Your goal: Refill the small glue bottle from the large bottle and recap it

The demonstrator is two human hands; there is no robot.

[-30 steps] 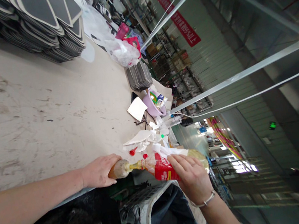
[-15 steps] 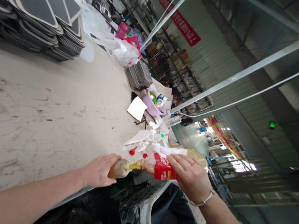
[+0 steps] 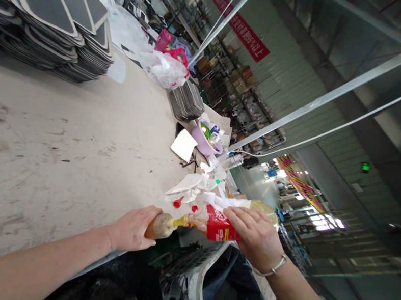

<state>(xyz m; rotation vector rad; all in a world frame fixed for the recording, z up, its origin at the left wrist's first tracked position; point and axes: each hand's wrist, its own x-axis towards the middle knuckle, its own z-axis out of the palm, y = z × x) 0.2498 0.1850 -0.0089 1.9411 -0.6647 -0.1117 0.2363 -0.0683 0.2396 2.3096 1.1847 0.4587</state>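
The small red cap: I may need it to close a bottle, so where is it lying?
In the head view the small red cap lies on the table edge, just above the bottle with the red label, beside the crumpled white paper.

Daylight from far bay opening (image 3: 324,224), blown out there. Table (image 3: 50,156) evenly lit, soft shadows. Roof area upper right dim, small lamp glare at edge. Wide-angle warp toward edges, view rolled sideways. Foreground bottom-left dark, low detail.
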